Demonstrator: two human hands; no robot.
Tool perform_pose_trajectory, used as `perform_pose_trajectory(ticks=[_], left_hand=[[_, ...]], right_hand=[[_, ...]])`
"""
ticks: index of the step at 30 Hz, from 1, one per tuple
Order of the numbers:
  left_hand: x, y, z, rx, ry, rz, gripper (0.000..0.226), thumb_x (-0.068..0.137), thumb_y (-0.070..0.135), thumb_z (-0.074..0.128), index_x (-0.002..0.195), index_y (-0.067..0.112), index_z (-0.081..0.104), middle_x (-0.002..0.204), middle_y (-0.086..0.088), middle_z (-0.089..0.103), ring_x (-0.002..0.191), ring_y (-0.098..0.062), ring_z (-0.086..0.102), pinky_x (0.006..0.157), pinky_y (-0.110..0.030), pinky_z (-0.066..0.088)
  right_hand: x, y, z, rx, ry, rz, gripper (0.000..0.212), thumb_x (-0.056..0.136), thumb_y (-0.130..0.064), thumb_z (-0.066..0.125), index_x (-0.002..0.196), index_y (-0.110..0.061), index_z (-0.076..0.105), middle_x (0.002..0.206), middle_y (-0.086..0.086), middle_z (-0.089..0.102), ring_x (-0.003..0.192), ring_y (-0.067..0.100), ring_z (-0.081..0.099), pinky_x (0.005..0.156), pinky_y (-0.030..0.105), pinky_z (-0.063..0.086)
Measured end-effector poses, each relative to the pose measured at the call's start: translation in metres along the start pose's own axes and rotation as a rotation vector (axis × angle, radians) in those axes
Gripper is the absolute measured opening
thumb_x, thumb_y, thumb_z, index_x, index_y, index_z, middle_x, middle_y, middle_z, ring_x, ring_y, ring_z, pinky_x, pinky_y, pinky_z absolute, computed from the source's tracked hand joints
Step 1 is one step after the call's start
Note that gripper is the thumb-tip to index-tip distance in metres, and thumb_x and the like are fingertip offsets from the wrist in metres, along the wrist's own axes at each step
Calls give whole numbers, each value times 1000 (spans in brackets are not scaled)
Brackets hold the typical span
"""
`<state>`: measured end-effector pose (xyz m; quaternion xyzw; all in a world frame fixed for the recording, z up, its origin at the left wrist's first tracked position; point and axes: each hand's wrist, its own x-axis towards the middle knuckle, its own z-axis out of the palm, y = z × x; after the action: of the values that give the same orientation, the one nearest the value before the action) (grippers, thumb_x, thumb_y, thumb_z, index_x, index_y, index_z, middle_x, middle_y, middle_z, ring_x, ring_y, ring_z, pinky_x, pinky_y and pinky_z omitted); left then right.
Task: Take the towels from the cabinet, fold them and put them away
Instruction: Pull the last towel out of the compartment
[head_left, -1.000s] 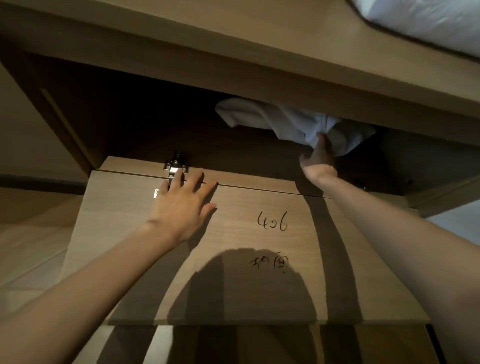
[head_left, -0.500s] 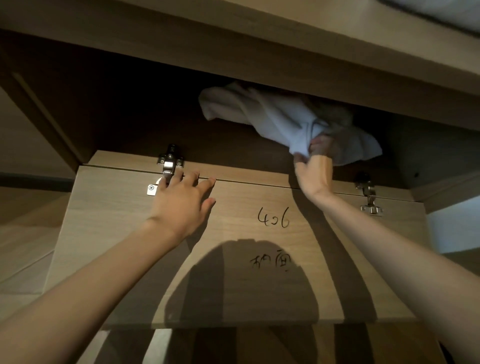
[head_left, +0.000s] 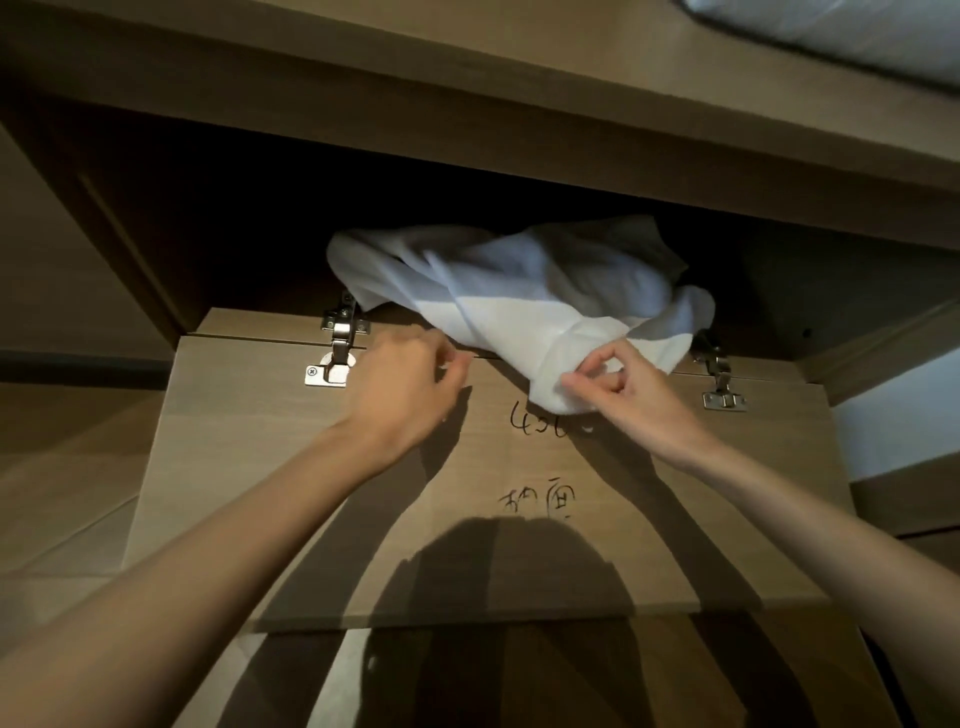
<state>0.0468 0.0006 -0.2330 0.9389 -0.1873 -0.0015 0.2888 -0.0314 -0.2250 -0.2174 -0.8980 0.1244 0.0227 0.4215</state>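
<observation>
**Towel half out of the cabinet**

Nearest, the open door (head_left: 467, 519) lay flat under both arms. The right hand (head_left: 623, 387) pinched the white towel (head_left: 519, 301) at its hanging front edge; the left hand (head_left: 402, 387) was loosely curled beside it, holding nothing. The towel looked soft, light and limp, so a bunched edge seemed the best hold. Compared with a second before, it hung further out of the cabinet (head_left: 208, 218), and the left hand had left the door.

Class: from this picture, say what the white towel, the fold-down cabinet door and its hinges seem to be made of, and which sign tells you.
White towel: soft woven cloth, matte; it crumples and drapes.
Fold-down cabinet door: probably wood-look laminate board, matte; even pale grain, flat surface.
Left hinge and right hinge: shiny silvery metal; they glint, with a visible screw.
</observation>
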Motion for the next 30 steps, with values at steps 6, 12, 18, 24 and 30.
perform_pose_trajectory(ticks=[6, 12, 18, 24, 30], left_hand=[[3, 31, -3, -246, -219, 53, 33, 93, 42, 55, 113, 18, 67, 112, 6, 66, 94, -11, 60, 80, -24, 45], [-1, 78, -37, -748, -438, -225, 44, 93, 41, 56, 124, 9, 61, 115, -7, 66, 107, -22, 62, 100, -40, 47], [-8, 120, -114, -873, -504, -470, 32, 88, 37, 65, 105, 10, 66, 106, -21, 67, 97, -30, 64, 97, -41, 50], [6, 179, -208, -909, -535, -592, 24, 85, 27, 71, 86, 3, 72, 81, -11, 64, 80, -20, 58, 95, -40, 50], [14, 249, -327, -877, -598, -551, 24, 79, 25, 77, 95, 6, 76, 90, -5, 71, 85, -11, 62, 85, -23, 52]], right_hand=[[2, 1, 3, -64, 103, -64, 6, 85, -22, 72, 80, -20, 71, 77, -11, 69, 75, 7, 63, 71, 32, 49], [-27, -63, -35, 25, 101, -109, 5, 87, -16, 70, 87, -11, 73, 79, -2, 70, 78, 20, 66, 72, 33, 52], [-61, -138, -80, 32, 33, -40, 8, 85, -21, 71, 89, -14, 74, 79, -6, 71, 74, 7, 67, 69, 23, 56], [-79, -233, -150, 94, 61, 43, 6, 84, -14, 73, 88, -11, 76, 77, -8, 71, 70, -3, 64, 63, 12, 49], [-105, -335, -217, 282, 123, 183, 8, 81, -11, 75, 79, -18, 78, 68, -9, 71, 66, -2, 63, 66, 18, 50]])
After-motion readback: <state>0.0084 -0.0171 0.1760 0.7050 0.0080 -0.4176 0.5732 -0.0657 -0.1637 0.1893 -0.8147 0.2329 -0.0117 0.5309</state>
